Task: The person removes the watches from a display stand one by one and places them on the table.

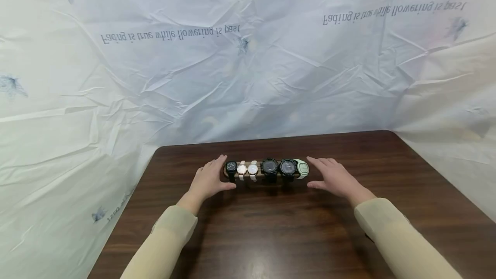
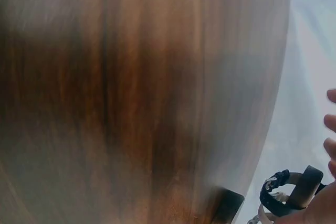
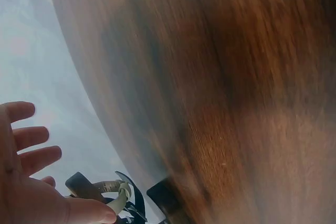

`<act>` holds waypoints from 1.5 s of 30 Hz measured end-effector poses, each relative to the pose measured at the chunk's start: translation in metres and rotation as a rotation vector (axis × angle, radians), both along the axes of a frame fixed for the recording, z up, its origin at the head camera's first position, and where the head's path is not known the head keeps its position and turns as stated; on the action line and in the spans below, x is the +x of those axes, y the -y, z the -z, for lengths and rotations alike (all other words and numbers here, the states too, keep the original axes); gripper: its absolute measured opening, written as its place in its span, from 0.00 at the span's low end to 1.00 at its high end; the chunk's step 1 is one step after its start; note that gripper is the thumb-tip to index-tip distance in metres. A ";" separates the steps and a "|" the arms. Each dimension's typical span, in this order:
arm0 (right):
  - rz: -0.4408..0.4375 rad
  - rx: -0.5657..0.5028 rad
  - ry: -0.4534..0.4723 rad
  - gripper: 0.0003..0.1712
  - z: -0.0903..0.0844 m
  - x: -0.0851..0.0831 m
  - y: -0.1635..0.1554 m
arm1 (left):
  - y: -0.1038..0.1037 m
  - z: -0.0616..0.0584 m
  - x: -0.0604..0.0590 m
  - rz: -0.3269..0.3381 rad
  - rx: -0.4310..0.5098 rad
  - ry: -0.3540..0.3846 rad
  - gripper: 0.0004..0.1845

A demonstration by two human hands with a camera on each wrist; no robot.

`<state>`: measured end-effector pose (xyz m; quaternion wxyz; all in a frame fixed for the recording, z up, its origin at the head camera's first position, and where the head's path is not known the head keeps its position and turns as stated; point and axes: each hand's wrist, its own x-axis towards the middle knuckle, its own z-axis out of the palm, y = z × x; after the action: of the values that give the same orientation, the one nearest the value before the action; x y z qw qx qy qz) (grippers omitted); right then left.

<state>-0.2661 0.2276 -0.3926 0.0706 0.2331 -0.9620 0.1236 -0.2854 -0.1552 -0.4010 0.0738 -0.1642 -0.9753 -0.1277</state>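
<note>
Nothing gripped yet: our left hand (image 1: 209, 181) and right hand (image 1: 334, 178) sit spread at either end of the watch stand (image 1: 265, 172), far-center on the table (image 1: 271, 236). Uneven squeeze could probably tip watches off.

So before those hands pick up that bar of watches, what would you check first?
1. Left hand at the black-watch end of the watch bar: ok.
2. Right hand at the pale green watch end: ok.
3. Fingers closed round the bar: not ok, both hands look open.
4. All six watches seated on the bar: ok.
5. Bare table around the bar: ok.
6. Watches strapped tight enough not to slide: cannot tell.
</note>
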 end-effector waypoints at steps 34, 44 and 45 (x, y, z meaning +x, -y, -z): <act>-0.004 -0.152 0.129 0.41 -0.004 -0.010 0.021 | -0.009 -0.002 -0.005 0.099 0.213 0.075 0.34; -0.004 -0.166 0.123 0.35 -0.006 -0.011 0.022 | -0.010 -0.001 -0.004 0.082 0.191 0.071 0.34; -0.004 -0.168 0.127 0.35 -0.006 -0.010 0.021 | -0.010 -0.002 -0.004 0.080 0.185 0.074 0.34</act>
<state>-0.2763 0.2061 -0.3862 0.0286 0.2201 -0.9502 0.2188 -0.2892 -0.1448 -0.3990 0.0474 -0.1907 -0.9541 -0.2262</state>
